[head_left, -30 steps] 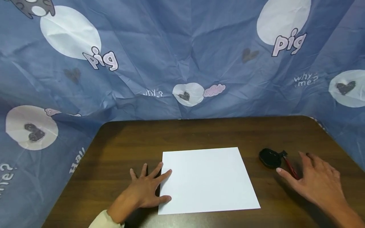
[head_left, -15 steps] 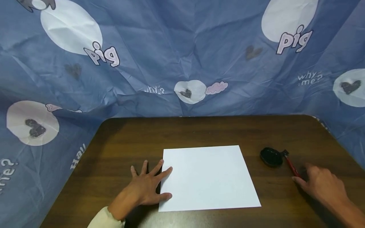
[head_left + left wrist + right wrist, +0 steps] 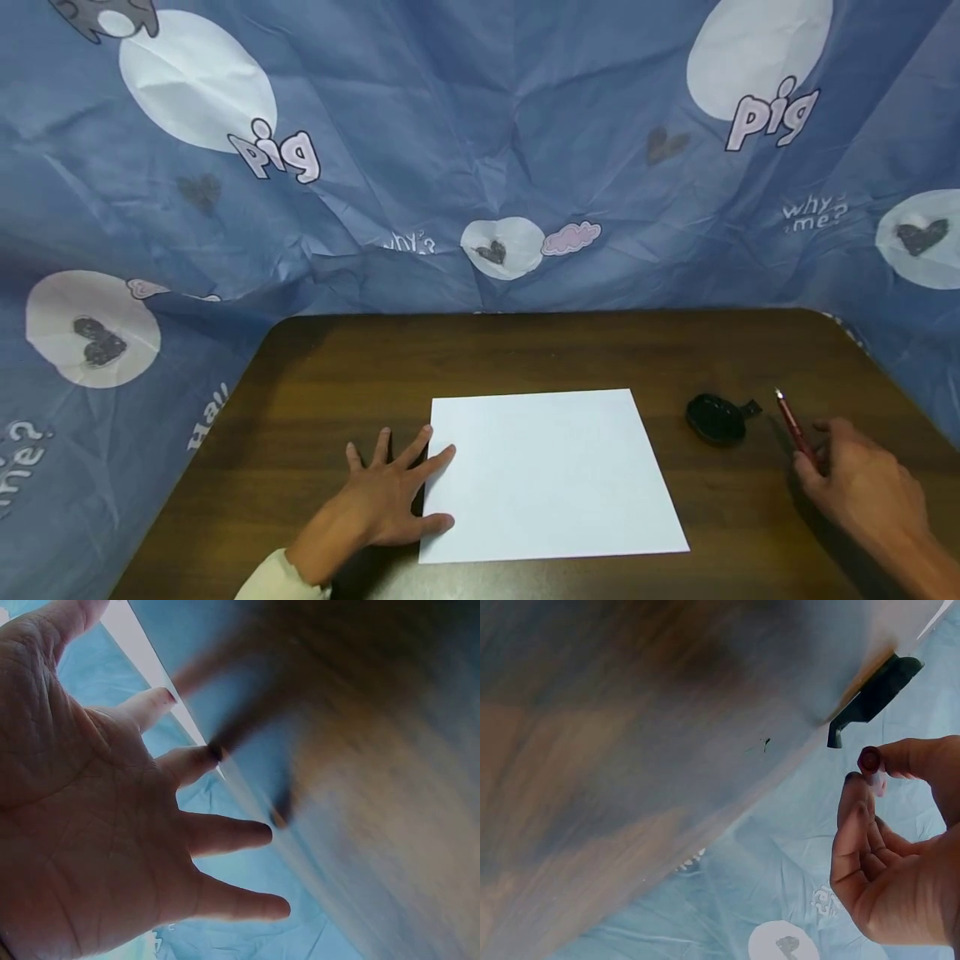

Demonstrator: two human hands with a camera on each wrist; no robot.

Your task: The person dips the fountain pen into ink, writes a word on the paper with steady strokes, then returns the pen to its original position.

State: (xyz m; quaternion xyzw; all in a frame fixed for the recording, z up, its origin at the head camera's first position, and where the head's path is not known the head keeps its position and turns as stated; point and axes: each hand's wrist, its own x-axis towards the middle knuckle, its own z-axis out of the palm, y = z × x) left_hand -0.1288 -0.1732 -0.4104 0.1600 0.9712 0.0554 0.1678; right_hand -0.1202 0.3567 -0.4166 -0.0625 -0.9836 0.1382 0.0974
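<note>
My left hand [image 3: 384,498] lies with fingers spread at the left edge of a blank white sheet of paper [image 3: 555,479]; its thumb and index finger overlap the sheet. In the left wrist view the palm and straight fingers show, holding nothing. At the right, my right hand [image 3: 862,483] pinches a red pen [image 3: 793,427] near its rear end, with the shiny metal tip pointing away from me, up off the table. The right wrist view shows the pen's round end [image 3: 869,759] between thumb and fingers. Left of the pen sits a small dark round dish [image 3: 716,419] with a notched tab.
The dark brown wooden table [image 3: 360,358] has rounded far corners. A blue printed cloth [image 3: 405,183] hangs behind it and along its sides. Bare tabletop lies between the paper and the dish.
My right hand has closed from a spread reach onto the pen and lifted it off the dish's tab, swinging its tip up and to the right. The left hand and paper stay put.
</note>
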